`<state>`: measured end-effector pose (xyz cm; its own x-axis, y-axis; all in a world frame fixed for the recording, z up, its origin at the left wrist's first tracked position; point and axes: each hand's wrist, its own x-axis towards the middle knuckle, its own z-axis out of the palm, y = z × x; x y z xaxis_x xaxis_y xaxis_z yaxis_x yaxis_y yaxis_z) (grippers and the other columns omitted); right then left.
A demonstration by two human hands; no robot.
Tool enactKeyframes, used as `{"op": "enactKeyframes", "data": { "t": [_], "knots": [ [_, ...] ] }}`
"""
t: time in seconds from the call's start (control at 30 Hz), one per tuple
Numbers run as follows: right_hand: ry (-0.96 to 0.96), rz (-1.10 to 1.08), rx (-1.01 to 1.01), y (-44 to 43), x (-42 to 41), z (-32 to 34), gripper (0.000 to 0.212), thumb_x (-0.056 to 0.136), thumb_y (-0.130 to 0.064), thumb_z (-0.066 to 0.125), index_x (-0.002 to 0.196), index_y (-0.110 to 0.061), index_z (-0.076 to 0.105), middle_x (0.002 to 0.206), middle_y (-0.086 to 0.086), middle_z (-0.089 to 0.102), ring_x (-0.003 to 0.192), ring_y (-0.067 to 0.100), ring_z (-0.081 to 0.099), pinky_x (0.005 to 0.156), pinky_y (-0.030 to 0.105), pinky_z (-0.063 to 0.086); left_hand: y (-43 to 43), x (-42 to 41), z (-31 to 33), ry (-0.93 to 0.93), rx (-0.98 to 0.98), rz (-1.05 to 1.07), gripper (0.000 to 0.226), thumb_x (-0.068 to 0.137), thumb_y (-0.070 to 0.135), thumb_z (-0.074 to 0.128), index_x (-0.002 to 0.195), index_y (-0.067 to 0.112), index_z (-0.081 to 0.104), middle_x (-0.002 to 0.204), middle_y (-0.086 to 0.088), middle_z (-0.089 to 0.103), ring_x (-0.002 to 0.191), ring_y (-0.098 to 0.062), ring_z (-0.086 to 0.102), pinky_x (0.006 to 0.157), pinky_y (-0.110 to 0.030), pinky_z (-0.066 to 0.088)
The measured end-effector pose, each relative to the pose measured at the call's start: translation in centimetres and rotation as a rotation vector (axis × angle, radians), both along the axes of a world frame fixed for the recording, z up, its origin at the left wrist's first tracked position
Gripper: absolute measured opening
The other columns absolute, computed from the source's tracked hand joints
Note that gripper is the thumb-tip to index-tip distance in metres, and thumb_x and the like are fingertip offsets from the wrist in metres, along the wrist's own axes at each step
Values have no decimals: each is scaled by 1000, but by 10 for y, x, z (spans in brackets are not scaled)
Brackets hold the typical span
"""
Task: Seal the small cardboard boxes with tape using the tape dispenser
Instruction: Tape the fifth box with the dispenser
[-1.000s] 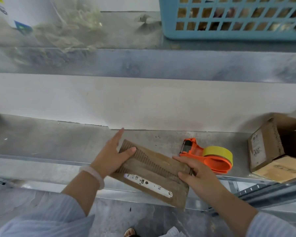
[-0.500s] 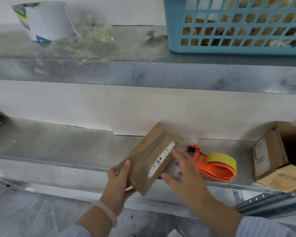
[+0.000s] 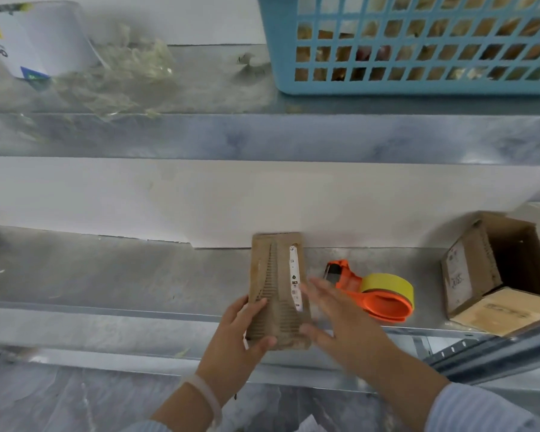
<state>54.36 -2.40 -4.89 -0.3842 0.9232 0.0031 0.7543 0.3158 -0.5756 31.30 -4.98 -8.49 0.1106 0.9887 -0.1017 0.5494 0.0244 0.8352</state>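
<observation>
Head view: left hand (image 3: 239, 336) around box (image 3: 278, 285)

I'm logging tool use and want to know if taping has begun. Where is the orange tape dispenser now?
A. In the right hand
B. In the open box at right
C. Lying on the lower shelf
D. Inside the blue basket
C: the tape dispenser lies on the lower shelf, right of the cardboard box that the left hand grips; the right hand is open.

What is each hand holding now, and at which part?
The left hand grips the flattened cardboard box at its lower end. The right hand is open beside the box's right edge, holding nothing; whether it touches cannot be told.
</observation>
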Motion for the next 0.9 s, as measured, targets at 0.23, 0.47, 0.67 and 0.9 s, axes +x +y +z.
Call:
{"op": "enactKeyframes", "data": {
  "t": [0.23, 0.47, 0.67, 0.9],
  "knots": [
    [-121, -560, -191, 19, 90, 15, 98, 84, -37, 68, 155, -32, 0, 162, -2, 11, 146, 24, 19, 116, 41, 23, 6, -1, 0, 63, 28, -1, 64, 86, 25, 74, 141, 37, 43, 146, 16, 30, 125, 4, 41, 107, -25, 43],
    [-172, -504, -125, -1, 97, -3, 70, 95, -36, 58, 153, -31, 20, 135, 8, 55, 113, 29, 59, 85, 32, 43, 5, 5, 8, 150, 88, 2, 74, 82, 21, 77, 141, 38, 36, 141, 20, 28, 124, 1, 37, 95, 5, 29],
    [-91, -555, -145, -12, 97, -10, 71, 84, -57, 65, 145, -52, 30, 114, -3, 63, 95, 16, 61, 81, 30, 50, 5, 13, 24, 382, 91, -32, 86, 77, 44, 79, 147, 44, 28, 154, 11, 21, 143, -15, 16, 120, -38, 22],
    [176, -592, 148, -29, 82, -10, 65, 76, -44, 78, 135, -48, 49, 113, -19, 63, 95, 9, 65, 82, 26, 53, 16, 79, 75, 14, -115, -224, 32, 93, 48, 59, 124, 40, 58, 114, 25, 62, 106, 11, 58, 89, -8, 46]
  ]
}}
